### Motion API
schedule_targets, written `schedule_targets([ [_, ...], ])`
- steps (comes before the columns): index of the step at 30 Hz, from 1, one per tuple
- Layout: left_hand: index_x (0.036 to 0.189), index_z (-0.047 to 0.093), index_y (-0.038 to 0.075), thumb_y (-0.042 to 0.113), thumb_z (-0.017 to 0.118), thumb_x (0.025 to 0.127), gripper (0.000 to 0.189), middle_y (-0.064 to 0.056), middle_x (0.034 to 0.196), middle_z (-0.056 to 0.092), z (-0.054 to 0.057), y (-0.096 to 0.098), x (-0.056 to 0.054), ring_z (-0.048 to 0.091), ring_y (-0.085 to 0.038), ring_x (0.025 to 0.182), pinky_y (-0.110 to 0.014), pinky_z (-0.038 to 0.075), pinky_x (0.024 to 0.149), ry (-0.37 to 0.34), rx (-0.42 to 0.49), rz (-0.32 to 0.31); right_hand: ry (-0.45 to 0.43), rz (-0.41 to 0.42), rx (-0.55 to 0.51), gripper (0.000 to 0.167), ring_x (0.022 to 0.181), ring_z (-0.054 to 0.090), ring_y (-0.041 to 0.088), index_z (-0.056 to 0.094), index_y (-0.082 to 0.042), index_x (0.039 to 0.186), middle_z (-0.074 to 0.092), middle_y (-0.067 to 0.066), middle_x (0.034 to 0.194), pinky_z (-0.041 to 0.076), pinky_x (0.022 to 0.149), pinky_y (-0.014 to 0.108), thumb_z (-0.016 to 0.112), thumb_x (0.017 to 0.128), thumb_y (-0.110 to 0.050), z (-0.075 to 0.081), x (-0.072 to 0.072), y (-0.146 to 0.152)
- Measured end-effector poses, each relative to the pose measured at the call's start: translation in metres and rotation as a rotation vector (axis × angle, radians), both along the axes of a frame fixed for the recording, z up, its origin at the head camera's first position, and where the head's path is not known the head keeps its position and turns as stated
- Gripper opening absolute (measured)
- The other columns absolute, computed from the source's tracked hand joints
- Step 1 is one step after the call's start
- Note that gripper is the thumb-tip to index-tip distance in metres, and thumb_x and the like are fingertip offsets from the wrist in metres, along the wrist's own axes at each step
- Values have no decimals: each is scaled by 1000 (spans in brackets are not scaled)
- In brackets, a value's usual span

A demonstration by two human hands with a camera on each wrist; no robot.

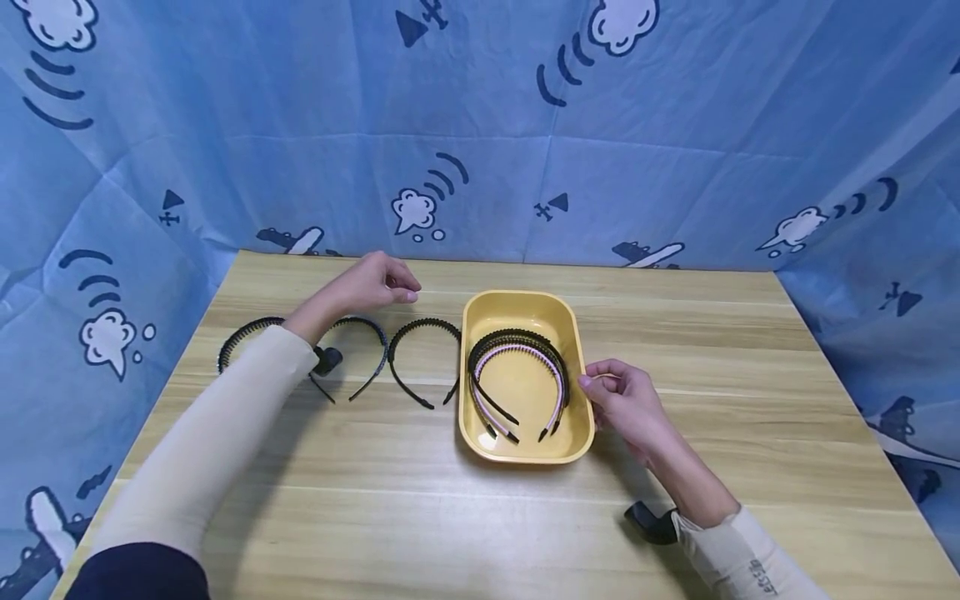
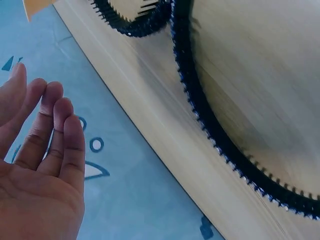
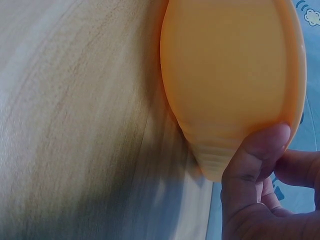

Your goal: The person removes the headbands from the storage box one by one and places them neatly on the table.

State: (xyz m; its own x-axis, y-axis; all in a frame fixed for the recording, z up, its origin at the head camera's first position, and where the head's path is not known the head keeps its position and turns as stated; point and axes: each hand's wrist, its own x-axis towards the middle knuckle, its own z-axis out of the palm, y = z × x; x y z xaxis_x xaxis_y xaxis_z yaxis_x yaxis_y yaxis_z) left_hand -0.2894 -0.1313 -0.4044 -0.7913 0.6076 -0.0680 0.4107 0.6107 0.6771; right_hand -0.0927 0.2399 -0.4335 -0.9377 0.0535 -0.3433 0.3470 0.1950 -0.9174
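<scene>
My left hand hangs over the back left of the table with loosely bent fingers and nothing in them. Below and beside it lie three dark toothed headbands: one at the far left, a bluish one partly behind the wrist, and a black one against the bin. In the left wrist view, a dark headband arcs large past the palm. My right hand pinches the right rim of a yellow bin, thumb on the outer wall. Inside the bin, several headbands lie nested, black and pink.
A wood-grain table carries everything. Blue patterned cloth hangs behind and at both sides. Black wrist devices sit at the left wrist and right wrist.
</scene>
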Motion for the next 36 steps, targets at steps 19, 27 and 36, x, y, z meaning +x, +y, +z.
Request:
schedule_targets([
  [19,111,81,3,19,71,100,22,-14,114,79,8,42,10,68,-23,90,-34,55,79,54,22,-55,-1,-4,2,29,62,58,6,51,8,128,64,-9,76,52,55,23,59,107,-10,1,0,-1],
  [27,109,82,3,18,71,99,21,-11,110,79,14,62,15,68,-22,96,-35,56,86,107,79,-81,0,2,0,29,62,58,6,50,8,128,64,-9,77,51,55,23,58,107,-10,0,0,0],
  [36,108,82,2,15,73,97,18,-10,105,78,15,90,22,69,-22,95,-36,57,90,127,116,-151,0,3,-11,31,61,57,6,50,8,129,65,-8,77,50,54,23,60,107,-11,1,1,-1],
])
